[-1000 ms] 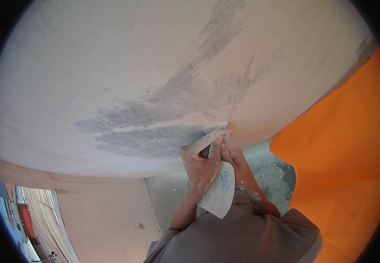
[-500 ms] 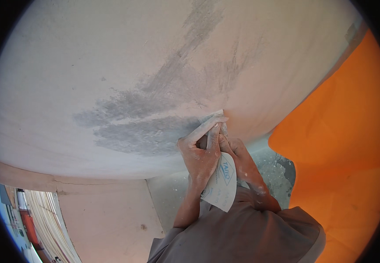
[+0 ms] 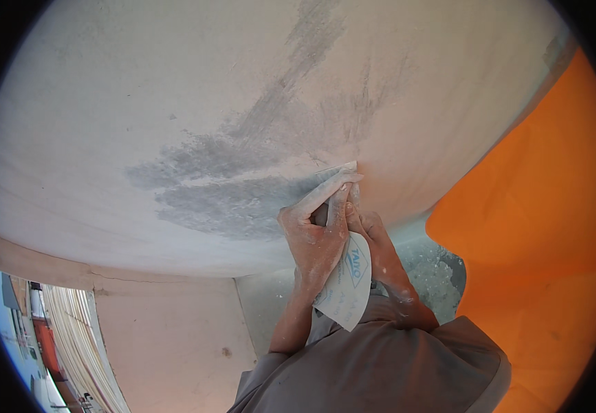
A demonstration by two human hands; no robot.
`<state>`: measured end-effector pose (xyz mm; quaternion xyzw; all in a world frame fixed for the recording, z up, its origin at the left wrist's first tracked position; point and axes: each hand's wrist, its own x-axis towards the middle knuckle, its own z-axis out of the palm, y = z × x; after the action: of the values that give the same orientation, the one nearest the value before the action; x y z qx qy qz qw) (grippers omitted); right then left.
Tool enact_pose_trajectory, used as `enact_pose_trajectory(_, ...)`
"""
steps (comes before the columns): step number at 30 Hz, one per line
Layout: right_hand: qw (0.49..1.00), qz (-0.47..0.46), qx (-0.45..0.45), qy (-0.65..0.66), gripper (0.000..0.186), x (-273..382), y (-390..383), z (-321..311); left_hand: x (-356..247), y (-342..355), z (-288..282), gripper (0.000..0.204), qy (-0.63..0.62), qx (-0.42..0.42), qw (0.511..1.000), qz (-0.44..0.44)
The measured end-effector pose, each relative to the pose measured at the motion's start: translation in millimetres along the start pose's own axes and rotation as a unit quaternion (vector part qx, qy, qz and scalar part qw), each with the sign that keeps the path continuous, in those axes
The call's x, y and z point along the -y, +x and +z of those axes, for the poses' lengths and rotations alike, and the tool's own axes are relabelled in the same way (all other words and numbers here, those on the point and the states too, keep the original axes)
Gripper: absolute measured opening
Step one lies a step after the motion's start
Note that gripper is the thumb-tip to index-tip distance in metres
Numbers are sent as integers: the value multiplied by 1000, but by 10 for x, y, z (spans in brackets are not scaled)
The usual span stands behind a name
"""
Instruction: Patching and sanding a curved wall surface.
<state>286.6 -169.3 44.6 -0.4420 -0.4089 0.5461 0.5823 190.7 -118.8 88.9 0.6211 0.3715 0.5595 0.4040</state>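
My left hand is closed on a pale sheet of sandpaper, its dusty fingers pointing up at the wall. Tucked just right of it, my right hand also grips the sheet, its fingertips partly hidden behind the left. The sheet's upper edge meets the pale wall surface at the right end of a rough grey patch. Grey streaks climb from this patch toward the top of the picture. The long printed tail of the sheet hangs down between my forearms. White dust coats both hands.
An orange sheet fills the right side beside the wall. Below lie a pale panel and a speckled grey surface. At the lower left an opening shows long pale lengths of material and a red object.
My hands and the sandpaper have moved up in the picture, a little farther than the wall's patches, which also shifted upward with the view. The grip looks the same.
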Motion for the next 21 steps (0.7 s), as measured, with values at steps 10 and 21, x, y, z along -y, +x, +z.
enact_pose_trajectory(10, 996, -52, -27, -74, 56, -278, 32, -5, 253, -201, -109, 14, 3, -13, 998, -69)
enact_pose_trajectory(21, 993, -45, 30, -104, 52, -432, 28, -59, 362, -209, -349, 19, -47, 83, 993, -73)
